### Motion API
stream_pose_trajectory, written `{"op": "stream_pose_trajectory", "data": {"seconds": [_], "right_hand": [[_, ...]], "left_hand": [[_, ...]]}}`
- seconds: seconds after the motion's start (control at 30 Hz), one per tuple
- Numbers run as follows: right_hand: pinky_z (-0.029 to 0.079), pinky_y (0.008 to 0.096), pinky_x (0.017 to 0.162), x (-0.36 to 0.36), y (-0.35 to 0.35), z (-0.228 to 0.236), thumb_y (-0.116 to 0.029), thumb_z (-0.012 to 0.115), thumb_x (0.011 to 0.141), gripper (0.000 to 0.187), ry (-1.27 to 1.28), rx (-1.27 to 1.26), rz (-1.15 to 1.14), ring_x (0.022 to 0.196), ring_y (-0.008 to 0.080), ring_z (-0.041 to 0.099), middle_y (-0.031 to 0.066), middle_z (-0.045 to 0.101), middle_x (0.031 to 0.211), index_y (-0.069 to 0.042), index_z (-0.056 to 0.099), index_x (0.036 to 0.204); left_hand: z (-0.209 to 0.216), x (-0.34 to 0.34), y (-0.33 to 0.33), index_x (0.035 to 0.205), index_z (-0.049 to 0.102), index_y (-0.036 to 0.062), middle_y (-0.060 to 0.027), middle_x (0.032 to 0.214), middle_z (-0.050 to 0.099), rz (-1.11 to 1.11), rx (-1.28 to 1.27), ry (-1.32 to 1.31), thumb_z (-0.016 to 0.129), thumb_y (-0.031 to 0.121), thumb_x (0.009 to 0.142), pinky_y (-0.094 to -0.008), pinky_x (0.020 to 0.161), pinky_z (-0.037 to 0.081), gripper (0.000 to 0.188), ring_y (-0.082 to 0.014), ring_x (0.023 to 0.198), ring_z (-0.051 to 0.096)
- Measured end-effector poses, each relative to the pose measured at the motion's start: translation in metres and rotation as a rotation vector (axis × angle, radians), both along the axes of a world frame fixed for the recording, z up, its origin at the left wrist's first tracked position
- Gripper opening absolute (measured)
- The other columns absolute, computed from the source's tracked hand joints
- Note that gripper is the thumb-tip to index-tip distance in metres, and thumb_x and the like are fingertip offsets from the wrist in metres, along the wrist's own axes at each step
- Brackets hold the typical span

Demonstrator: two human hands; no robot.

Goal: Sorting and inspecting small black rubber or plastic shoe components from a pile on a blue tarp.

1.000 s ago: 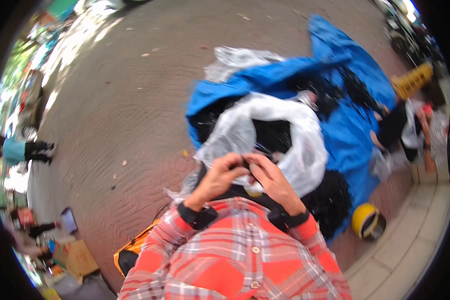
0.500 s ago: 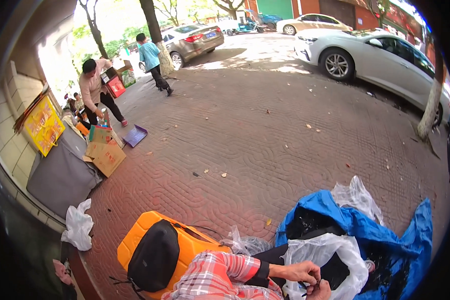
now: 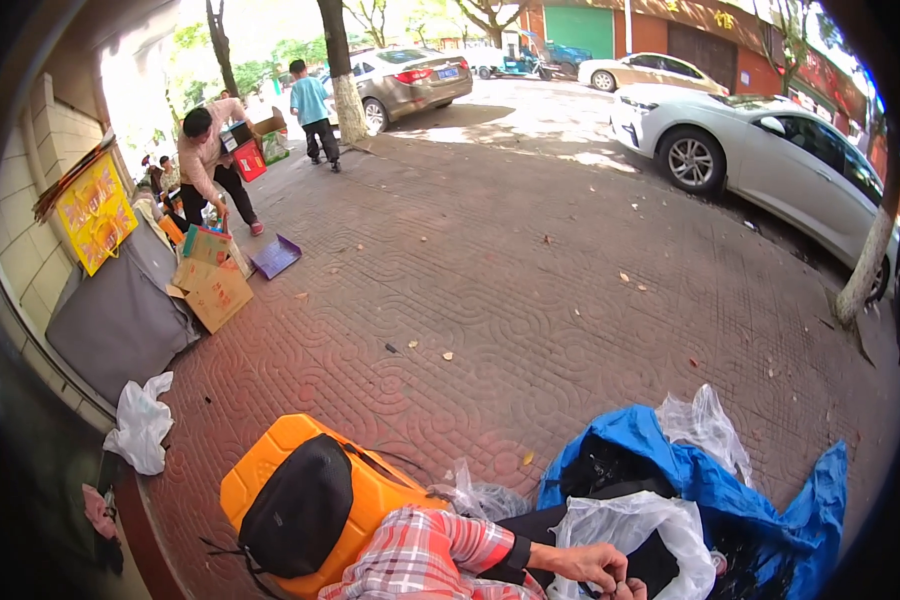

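Bent at the fingers, the left hand (image 3: 592,566) was held above the opening of the white plastic bag (image 3: 682,518), near its left rim; beside it, the right hand (image 3: 630,591) was partly cut off by the lower border of the view, and the two were brought close together. Whether anything was gripped between the fingertips of either could not be told.

Most of the view was taken up by the patterned pavement (image 3: 510,290). Along its far right edge a white car (image 3: 770,165) was parked. At the pavement's near right corner the blue tarp (image 3: 818,505) was spread in folds, with dark material (image 3: 605,468) partly seen inside its left edge. To the left of the tarp was placed an orange case (image 3: 270,445), on which a black bag (image 3: 300,505) was rested. The white plastic bag was seen in front of the tarp's left half, its rim turned outward around a dark interior. By the tarp's far edge, clear plastic (image 3: 708,430) was bunched up. Around the left wrist a black band (image 3: 519,551) was worn.
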State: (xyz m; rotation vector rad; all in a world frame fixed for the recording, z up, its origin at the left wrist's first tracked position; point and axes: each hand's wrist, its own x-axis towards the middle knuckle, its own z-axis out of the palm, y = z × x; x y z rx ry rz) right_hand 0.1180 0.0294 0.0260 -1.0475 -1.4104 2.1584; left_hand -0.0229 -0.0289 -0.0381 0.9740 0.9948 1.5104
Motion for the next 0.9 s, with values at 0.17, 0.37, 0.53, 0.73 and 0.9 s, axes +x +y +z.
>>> {"op": "stream_pose_trajectory", "data": {"seconds": [0.17, 0.37, 0.53, 0.73, 0.9], "right_hand": [[0.032, 0.019, 0.05, 0.006, -0.003, 0.001, -0.024, 0.049, 0.09, 0.024, -0.067, 0.099, 0.079, 0.056, 0.006, 0.042, -0.0006, 0.048, 0.067, 0.0, 0.052, 0.09], [0.032, 0.02, 0.047, 0.014, 0.006, -0.016, -0.03, 0.042, 0.093, 0.032, 0.025, -0.135, 0.298, 0.053, 0.0074, 0.042, -0.0006, 0.048, 0.065, 0.0, 0.054, 0.087], [0.03, 0.0213, 0.047, 0.012, -0.005, -0.013, -0.025, 0.046, 0.092, 0.024, -0.044, 0.372, 0.11, 0.054, 0.0082, 0.041, -0.0001, 0.047, 0.065, -0.002, 0.053, 0.085], [0.032, 0.0232, 0.051, 0.004, -0.005, 0.001, -0.019, 0.048, 0.09, 0.019, -0.13, 0.827, 0.213, 0.057, 0.009, 0.04, -0.0001, 0.046, 0.064, -0.001, 0.053, 0.083], [0.033, 0.0243, 0.053, 0.013, 0.003, -0.008, -0.018, 0.048, 0.089, 0.02, -0.157, 0.536, 0.266, 0.059, 0.0101, 0.041, 0.0006, 0.046, 0.064, 0.0, 0.053, 0.083]], "left_hand": [[0.002, -0.004, -0.005, 0.09, 0.059, -0.002, -0.0104, 0.081, 0.062, -0.154, 0.054, 0.136, 0.066, 0.005, 0.078, -0.0279, 0.067, 0.051, 0.016, -0.0163, 0.076, 0.06], [0.018, -0.009, -0.006, 0.095, 0.058, -0.0031, -0.0115, 0.084, 0.061, -0.164, 0.116, 0.182, 0.068, 0.007, 0.077, -0.0286, 0.067, 0.05, 0.023, -0.0178, 0.075, 0.06], [-0.013, -0.003, 0.012, 0.101, 0.055, -0.0018, -0.0099, 0.085, 0.061, -0.06, -0.065, 0.187, 0.07, 0.012, 0.076, -0.0284, 0.066, 0.05, 0.032, -0.0167, 0.077, 0.06], [-0.034, 0.001, 0.016, 0.098, 0.057, 0.0005, -0.0092, 0.089, 0.064, -0.246, -0.002, -0.052, 0.07, 0.015, 0.077, -0.0271, 0.063, 0.051, 0.029, -0.0154, 0.079, 0.061], [-0.017, -0.012, 0.01, 0.093, 0.06, 0.0013, -0.0084, 0.085, 0.065, -0.263, -0.178, -0.175, 0.067, 0.013, 0.079, -0.0272, 0.062, 0.052, 0.019, -0.0151, 0.076, 0.061]]}}
